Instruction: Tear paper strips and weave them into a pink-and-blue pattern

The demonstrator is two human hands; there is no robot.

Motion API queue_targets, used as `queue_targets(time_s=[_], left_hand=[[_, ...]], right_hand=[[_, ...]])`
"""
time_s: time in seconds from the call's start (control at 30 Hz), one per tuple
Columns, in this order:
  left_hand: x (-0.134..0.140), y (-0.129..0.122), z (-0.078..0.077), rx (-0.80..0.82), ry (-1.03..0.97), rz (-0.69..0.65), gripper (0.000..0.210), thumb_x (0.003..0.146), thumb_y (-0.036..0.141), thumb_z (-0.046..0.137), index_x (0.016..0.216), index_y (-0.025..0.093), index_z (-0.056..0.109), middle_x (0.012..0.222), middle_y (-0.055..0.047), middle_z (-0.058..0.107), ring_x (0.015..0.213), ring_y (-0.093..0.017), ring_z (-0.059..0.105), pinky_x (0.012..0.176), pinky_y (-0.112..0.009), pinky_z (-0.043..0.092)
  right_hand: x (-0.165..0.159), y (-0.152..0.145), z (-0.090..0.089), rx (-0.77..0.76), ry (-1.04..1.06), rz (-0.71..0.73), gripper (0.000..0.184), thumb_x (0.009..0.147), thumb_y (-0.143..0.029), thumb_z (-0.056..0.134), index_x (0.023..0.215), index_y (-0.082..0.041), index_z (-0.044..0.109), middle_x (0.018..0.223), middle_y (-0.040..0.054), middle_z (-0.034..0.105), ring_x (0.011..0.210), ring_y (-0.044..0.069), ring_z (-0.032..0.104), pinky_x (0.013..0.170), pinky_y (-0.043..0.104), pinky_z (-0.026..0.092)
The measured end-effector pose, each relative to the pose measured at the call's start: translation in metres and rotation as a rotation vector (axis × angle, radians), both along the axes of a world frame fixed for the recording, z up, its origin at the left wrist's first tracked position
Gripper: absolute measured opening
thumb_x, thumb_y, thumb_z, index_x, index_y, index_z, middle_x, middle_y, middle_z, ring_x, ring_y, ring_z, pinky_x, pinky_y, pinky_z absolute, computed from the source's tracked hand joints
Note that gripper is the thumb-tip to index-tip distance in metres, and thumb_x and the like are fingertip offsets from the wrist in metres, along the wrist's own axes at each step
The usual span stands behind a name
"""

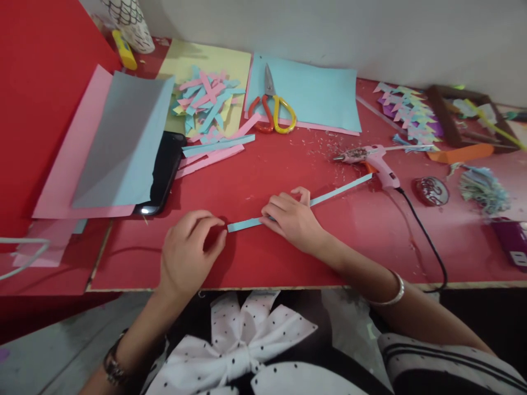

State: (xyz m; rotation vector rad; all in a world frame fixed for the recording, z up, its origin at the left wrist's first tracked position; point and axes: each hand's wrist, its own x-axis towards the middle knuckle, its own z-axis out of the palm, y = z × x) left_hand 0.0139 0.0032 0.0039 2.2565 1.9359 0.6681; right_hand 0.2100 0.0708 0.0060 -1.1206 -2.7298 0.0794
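Note:
A narrow light-blue paper strip [341,189] lies slantwise on the red table, its far right end close to the glue gun. My right hand [294,222] grips the strip around its middle, with fingers curled over it and part of the paper hidden beneath. Just off the strip's left end, my left hand [187,249] is curved, thumb and forefinger near each other with a small gap between them. Nothing shows in that hand. The pink glue gun [376,159] rests on its side with a glue stick in its back.
Scissors [269,101] lie on blue paper sheets [321,93]. Cut paper pieces [208,99] are heaped on a yellow sheet [164,57]. At left, grey-blue paper [119,142] partly covers a black phone [164,175]. A brown tray [438,107] and the glue gun's cord [424,236] are at right.

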Motion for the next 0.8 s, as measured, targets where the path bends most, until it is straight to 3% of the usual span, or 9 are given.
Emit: queue_targets(time_s=[0.1,0.2,0.37,0.6,0.8], left_hand=[[0.011,-0.008,0.000,0.050,0.107,-0.201,0.033,0.087,0.031,0.036,0.107,0.019,0.058,0.102,-0.009,0.060,0.089,-0.020,0.056,0.076,-0.032,0.043],[0.024,-0.016,-0.002,-0.021,0.211,-0.309,0.042,0.086,0.040,0.036,0.115,0.015,0.055,0.103,-0.012,0.060,0.093,-0.023,0.054,0.082,-0.035,0.042],[0.035,-0.025,-0.006,0.020,0.234,-0.251,0.056,0.085,0.050,0.030,0.117,0.011,0.053,0.099,-0.015,0.058,0.097,-0.027,0.050,0.086,-0.040,0.040],[0.037,-0.029,0.000,-0.037,0.293,-0.144,0.057,0.080,0.055,0.040,0.120,0.017,0.052,0.099,-0.013,0.057,0.095,-0.027,0.049,0.079,-0.037,0.042],[0.039,-0.030,0.003,-0.052,0.320,-0.128,0.055,0.080,0.051,0.042,0.121,0.016,0.051,0.095,-0.013,0.056,0.091,-0.027,0.049,0.074,-0.038,0.042]], right_hand=[[0.000,0.000,0.001,-0.014,-0.008,-0.003,0.026,0.089,-0.027,0.041,0.069,-0.018,0.056,0.068,-0.0012,0.058,0.068,0.012,0.044,0.079,0.033,0.014],[-0.001,0.000,0.002,-0.035,-0.017,-0.021,0.026,0.088,-0.027,0.040,0.070,-0.018,0.057,0.070,-0.0008,0.058,0.070,0.013,0.045,0.080,0.034,0.013],[-0.001,-0.002,0.003,-0.074,0.007,-0.011,0.026,0.087,-0.034,0.040,0.074,-0.017,0.056,0.075,0.0004,0.059,0.072,0.013,0.045,0.082,0.034,0.013],[0.001,0.000,0.004,-0.181,0.052,-0.042,0.019,0.085,-0.030,0.046,0.074,-0.018,0.056,0.075,-0.0015,0.060,0.072,0.012,0.047,0.081,0.034,0.013],[0.029,0.013,0.001,-0.194,0.120,0.009,0.017,0.083,-0.033,0.051,0.073,-0.019,0.055,0.073,-0.0024,0.059,0.072,0.011,0.049,0.081,0.032,0.015]])
